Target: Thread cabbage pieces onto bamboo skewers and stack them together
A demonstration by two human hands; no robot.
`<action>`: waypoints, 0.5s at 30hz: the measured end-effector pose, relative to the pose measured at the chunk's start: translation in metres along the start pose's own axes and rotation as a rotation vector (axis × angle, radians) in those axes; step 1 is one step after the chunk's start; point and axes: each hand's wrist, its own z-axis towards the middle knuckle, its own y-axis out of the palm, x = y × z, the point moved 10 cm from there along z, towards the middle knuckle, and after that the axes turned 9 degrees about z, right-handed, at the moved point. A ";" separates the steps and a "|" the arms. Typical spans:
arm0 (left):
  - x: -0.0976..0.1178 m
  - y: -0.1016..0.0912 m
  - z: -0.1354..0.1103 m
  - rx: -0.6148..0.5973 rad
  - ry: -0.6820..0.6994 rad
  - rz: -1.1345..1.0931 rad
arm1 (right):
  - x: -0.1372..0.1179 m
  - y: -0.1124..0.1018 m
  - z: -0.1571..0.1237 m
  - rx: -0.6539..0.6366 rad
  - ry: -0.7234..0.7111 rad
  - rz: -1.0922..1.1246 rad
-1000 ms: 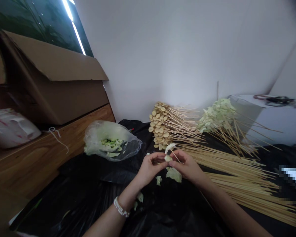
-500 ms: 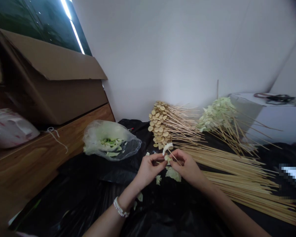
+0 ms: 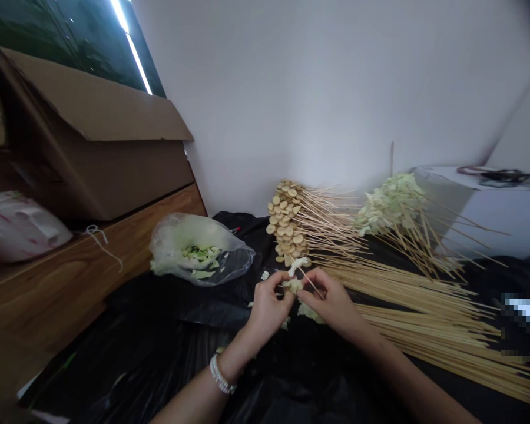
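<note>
My left hand [image 3: 267,309] pinches a small pale cabbage piece [image 3: 292,285] between thumb and fingers. My right hand [image 3: 331,301] is closed on a thin bamboo skewer [image 3: 310,279] whose tip carries another pale leaf piece [image 3: 298,264]. The two hands meet over the black plastic sheet [image 3: 168,353], and the left hand's piece sits against the skewer. A larger loose leaf [image 3: 310,313] lies partly under my right hand. A bead bracelet is on my left wrist.
A clear bag of cut cabbage [image 3: 198,253] lies to the left. Behind the hands are skewers of round tan slices [image 3: 289,227] and skewers of cabbage [image 3: 391,206]. A long pile of bare skewers [image 3: 433,318] stretches right. A cardboard box [image 3: 92,147] rests on a wooden ledge.
My left hand has shifted slightly down and right, closing against the right hand. The cabbage piece has come up to the skewer. The scraps below my hands are now mostly covered.
</note>
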 end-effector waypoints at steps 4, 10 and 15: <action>0.000 0.006 -0.002 -0.030 -0.011 -0.083 | 0.008 -0.007 0.002 0.030 0.042 -0.011; 0.002 0.009 -0.004 -0.047 -0.011 -0.034 | 0.018 -0.004 0.005 -0.017 0.069 0.070; 0.010 0.009 -0.005 -0.055 0.029 0.005 | 0.020 0.000 0.003 -0.002 0.069 0.039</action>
